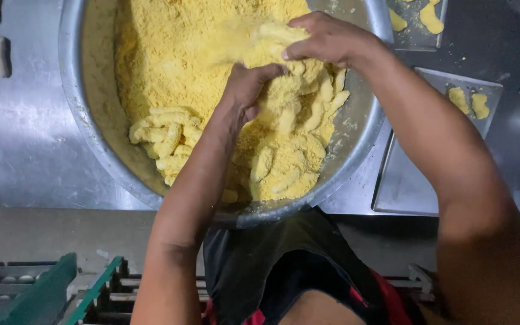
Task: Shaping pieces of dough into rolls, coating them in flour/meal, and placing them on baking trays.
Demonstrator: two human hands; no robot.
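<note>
Steel tabletop (25, 144), dull and scuffed, carries a big round metal bowl (73, 90) heaped with dry yellow crumb (164, 54). In its near half lie stubby finger-shaped pieces (164, 135), crumb-coated, long axes pointing every which way. Left hand (245, 90) digs in, fingers curled into the crumb. Right hand (329, 39) is cupped over a coated piece (275, 33). 2 flat trays (404, 180) sit right.
</note>
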